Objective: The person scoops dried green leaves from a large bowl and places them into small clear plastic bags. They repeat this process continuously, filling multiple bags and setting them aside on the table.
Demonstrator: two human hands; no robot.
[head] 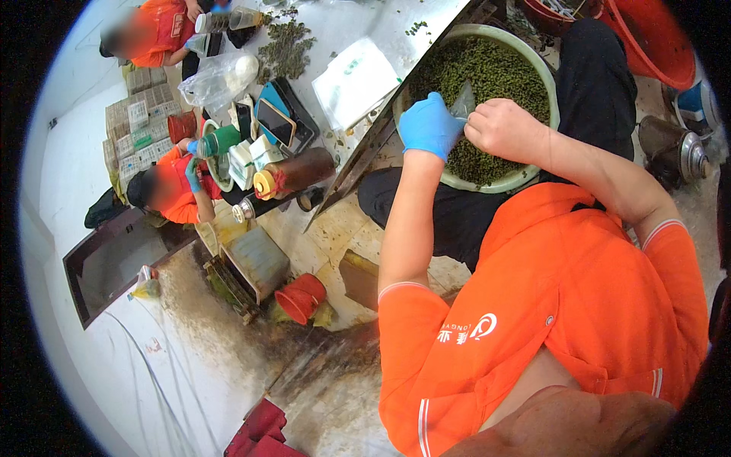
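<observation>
A light green round basin point(551, 94), full of small green berry-like pieces point(491, 63), rests at my lap between my dark-trousered legs. My left hand point(429, 127), in a blue glove, is closed on a small clear plastic bag point(464, 101) over the basin. From the other side, the fingers of my bare right hand point(502, 128) pinch the plastic close to the glove. The bag's pointed end stands up above the green pieces. My fingers hide its lower part, so I cannot tell whether anything is inside.
Left of the basin runs a table edge. On the table lie white sheets point(355, 80), phones point(276, 121), a brown bottle point(300, 171) and green sprigs point(285, 48). Two co-workers in orange sit beyond. A red bucket point(300, 298) is on the floor; a red tub point(651, 43) stands right.
</observation>
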